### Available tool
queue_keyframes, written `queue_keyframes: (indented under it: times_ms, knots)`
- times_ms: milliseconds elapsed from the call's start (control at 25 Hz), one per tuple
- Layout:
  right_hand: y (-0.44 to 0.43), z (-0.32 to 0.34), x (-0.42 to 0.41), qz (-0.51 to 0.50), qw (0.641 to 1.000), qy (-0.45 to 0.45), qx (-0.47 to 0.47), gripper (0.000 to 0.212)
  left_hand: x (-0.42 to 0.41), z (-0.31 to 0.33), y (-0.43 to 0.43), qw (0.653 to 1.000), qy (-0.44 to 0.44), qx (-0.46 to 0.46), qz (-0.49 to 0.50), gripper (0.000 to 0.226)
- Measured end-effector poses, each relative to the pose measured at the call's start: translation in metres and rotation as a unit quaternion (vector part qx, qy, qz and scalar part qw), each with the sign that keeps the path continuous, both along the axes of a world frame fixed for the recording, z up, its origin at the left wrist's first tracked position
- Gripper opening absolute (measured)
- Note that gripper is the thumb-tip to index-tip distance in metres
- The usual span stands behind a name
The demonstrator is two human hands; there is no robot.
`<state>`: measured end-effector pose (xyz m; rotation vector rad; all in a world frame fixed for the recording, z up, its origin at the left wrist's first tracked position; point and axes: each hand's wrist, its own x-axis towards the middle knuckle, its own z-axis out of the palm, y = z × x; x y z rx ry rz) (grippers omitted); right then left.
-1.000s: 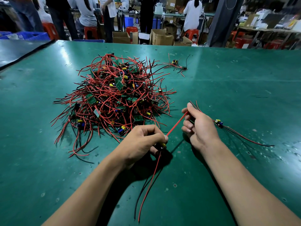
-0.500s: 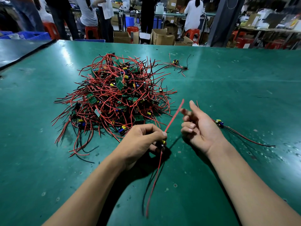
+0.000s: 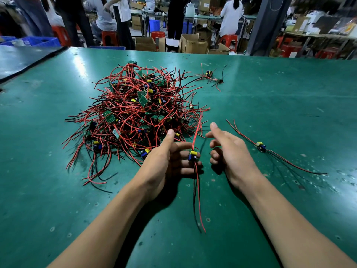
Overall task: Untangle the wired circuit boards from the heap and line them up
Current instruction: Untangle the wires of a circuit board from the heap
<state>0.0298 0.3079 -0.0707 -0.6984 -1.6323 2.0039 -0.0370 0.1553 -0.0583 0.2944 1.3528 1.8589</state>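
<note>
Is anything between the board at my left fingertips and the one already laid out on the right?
Only your right hand, hanging between the board at your left hand and the laid-out board.

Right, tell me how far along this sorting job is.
Done: one lone board lies at right, wires spread out. In hand: a second board rests on the fingers of the left hand, beside the open right hand. Left: nearly everything, the big heap plus a small tangle beyond it.
</note>
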Motion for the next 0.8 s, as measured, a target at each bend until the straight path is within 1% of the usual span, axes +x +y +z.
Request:
queue_keyframes:
  times_ms: [40, 120, 200, 280, 360, 400, 480, 600, 640, 720, 760, 800]
  knots:
    - [-0.004, -0.001, 0.001, 0.01, 0.998, -0.004, 0.06, 0.033, -0.001, -0.001, 0.001, 1.0, 0.0, 0.007, -0.001, 0.066]
    - [-0.013, -0.001, 0.002, 0.038, 0.98, -0.019, 0.192, 0.028, -0.002, -0.003, 0.002, 1.0, 0.001, 0.013, -0.001, 0.067]
    - [-0.02, -0.005, 0.002, 0.051, 0.958, -0.027, 0.283, 0.026, -0.003, -0.002, 0.003, 1.0, -0.005, 0.0, 0.002, 0.068]
    - [-0.021, -0.008, 0.002, 0.025, 0.942, -0.022, 0.334, 0.021, -0.004, -0.003, 0.003, 1.0, -0.012, -0.001, -0.002, 0.067]
    - [-0.016, -0.01, 0.001, -0.011, 0.939, -0.025, 0.343, 0.015, -0.003, -0.005, 0.003, 1.0, 0.008, 0.01, -0.012, 0.064]
    - [-0.012, -0.011, 0.001, -0.034, 0.936, -0.037, 0.349, 0.014, -0.002, -0.006, 0.003, 1.0, 0.019, 0.011, -0.013, 0.061]
    - [0.001, -0.011, 0.001, -0.084, 0.916, -0.091, 0.381, 0.012, -0.002, -0.007, 0.003, 0.999, 0.037, 0.003, -0.009, 0.051]
    - [0.019, -0.009, 0.008, -0.13, 0.875, -0.207, 0.419, 0.009, -0.003, -0.006, 0.002, 0.998, 0.053, -0.016, -0.009, 0.049]
    - [0.022, -0.008, 0.01, -0.134, 0.854, -0.247, 0.438, 0.009, -0.003, -0.006, 0.001, 0.998, 0.058, -0.018, -0.009, 0.049]
    - [0.024, -0.006, 0.013, -0.135, 0.788, -0.327, 0.504, 0.016, -0.002, -0.006, 0.0, 0.998, 0.066, -0.02, -0.005, 0.045]
    - [0.022, -0.005, 0.013, -0.138, 0.758, -0.341, 0.538, 0.023, -0.001, -0.006, 0.0, 0.997, 0.073, -0.022, -0.002, 0.041]
    - [0.018, -0.004, 0.012, -0.139, 0.751, -0.317, 0.563, 0.028, 0.0, -0.006, 0.0, 0.996, 0.086, -0.026, 0.0, 0.035]
